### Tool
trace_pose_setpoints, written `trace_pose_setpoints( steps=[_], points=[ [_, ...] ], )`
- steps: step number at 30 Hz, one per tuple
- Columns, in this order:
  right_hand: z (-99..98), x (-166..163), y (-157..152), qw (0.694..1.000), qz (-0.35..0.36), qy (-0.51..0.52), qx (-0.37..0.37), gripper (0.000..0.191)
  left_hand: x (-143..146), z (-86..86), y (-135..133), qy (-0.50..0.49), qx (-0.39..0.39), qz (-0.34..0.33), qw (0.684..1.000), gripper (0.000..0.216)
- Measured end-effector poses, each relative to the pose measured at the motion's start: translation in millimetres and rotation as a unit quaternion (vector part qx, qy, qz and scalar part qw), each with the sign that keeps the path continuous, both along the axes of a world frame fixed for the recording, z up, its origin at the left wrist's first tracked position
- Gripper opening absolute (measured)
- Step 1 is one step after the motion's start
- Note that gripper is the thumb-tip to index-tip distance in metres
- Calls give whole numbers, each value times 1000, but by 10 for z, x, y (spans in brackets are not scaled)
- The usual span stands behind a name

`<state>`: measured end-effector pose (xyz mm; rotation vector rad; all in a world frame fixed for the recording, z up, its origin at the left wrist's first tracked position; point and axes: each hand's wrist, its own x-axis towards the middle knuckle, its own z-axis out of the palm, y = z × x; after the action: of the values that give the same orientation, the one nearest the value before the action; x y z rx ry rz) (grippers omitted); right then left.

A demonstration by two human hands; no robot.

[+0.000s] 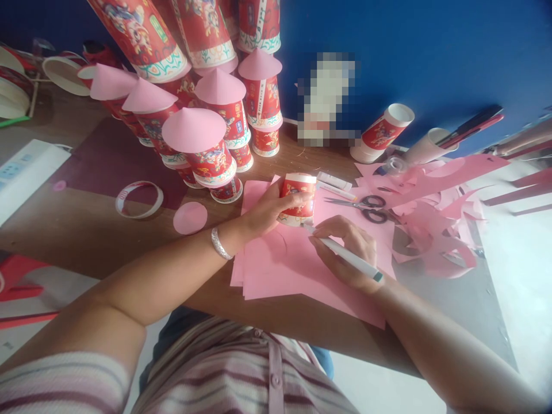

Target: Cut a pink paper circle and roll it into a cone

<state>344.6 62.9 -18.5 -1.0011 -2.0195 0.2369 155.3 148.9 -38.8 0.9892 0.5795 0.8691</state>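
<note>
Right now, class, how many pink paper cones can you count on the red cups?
5: in the left row, a far cone, a middle cone and a near cone; right of these, a fourth cone, then a fifth cone farthest right. Others may be hidden behind.

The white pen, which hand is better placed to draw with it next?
The right hand, I think: its fingers hold the white pen, tip close to the red cup. The left hand is gripping that cup over the pink paper.

Left fingers [275, 192] partly behind cup [298, 186], upper cups [204, 31] cropped, pale object [330, 95] pixelated
</note>
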Motion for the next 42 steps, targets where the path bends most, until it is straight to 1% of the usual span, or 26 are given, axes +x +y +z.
trace_pose_setpoints(
  steps=[4,7,11,17,25,36,42],
  points=[
    [5,4,1,1000,-15,1,5,9,5,4,-1,-1,-6,6,1000,38],
    [53,12,-8,1000,-23,-3,-1,9,2,9,-8,6,-7,10,1000,38],
    [108,11,-28,1000,-6,-13,1,13,0,-2,-6,-6,-10,6,1000,39],
    [39,-8,-36,1000,10,0,-2,13,6,-14,9,-1,3,1,1000,36],
    [11,-11,-26,1000,1,-5,0,12,-1,-24,-1,11,11,5,1000,33],
    [24,-35,-8,1000,7,-3,0,9,13,-3,-13,34,30,6,999,40],
    [-10,-34,-7,999,37,15,22,12,11,-21,-6,29,28,3,999,45]
  ],
)
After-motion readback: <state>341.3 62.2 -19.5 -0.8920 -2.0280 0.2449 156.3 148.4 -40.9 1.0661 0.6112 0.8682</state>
